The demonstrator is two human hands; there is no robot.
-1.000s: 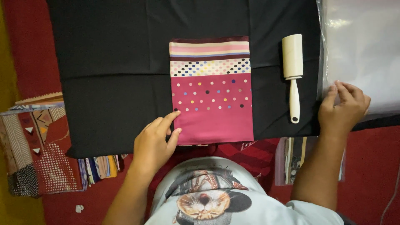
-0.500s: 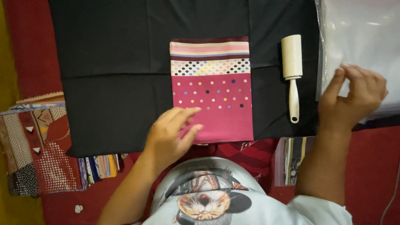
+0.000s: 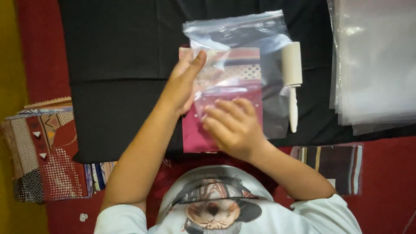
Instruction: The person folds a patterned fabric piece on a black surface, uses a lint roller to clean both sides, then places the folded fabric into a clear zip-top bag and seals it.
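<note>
A white lint roller (image 3: 292,76) lies on a black cloth (image 3: 117,65) spread over a red surface (image 3: 381,182). A stack of clear plastic sheets (image 3: 377,60) sits at the right. Patterned folded fabrics (image 3: 41,151) are piled at the left, and a striped fabric (image 3: 336,162) lies at the lower right.

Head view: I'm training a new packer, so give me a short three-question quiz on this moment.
1. True or false: the clear plastic zip bag is held above the folded pink dotted cloth.
2. Which side of that cloth does the white lint roller lie on: the person's left or right?
3. Multiple choice: the stack of clear plastic sheets lies at A) the far right, B) the far left, C) under the cloth.

Key: 1. True; the left hand and right hand hold the bag, fingers on it. 2. Right. 3. A.
</note>
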